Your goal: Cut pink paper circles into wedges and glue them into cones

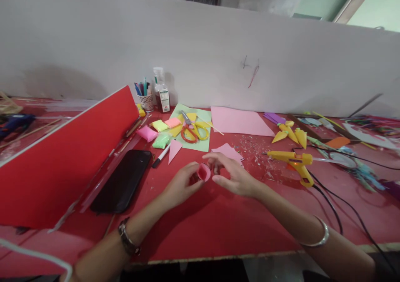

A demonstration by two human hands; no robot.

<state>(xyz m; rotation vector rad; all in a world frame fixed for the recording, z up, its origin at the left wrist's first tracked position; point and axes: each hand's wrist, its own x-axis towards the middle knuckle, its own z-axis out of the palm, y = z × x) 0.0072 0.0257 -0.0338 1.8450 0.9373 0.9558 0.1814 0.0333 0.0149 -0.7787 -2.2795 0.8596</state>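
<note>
A small piece of pink paper rolled into a cone (pixel 204 172) is pinched in my left hand (pixel 186 181), its round opening facing me. My right hand (pixel 231 174) is just right of the cone, thumb and fingers apart; whether a fingertip touches the paper's rim I cannot tell. Behind my right hand lies a stack of pink paper pieces (pixel 229 152). A single pink paper triangle (pixel 174 150) rests beyond my left hand, beside a black-and-white marker (pixel 161 156).
Scissors (pixel 189 134) and clay packets (pixel 161 125) lie on green paper and around it. At right are a yellow glue gun (pixel 293 159) with a trailing cord and several yellow cones (pixel 292 134). A phone (pixel 123 182) and an upright red board (pixel 71 157) stand left.
</note>
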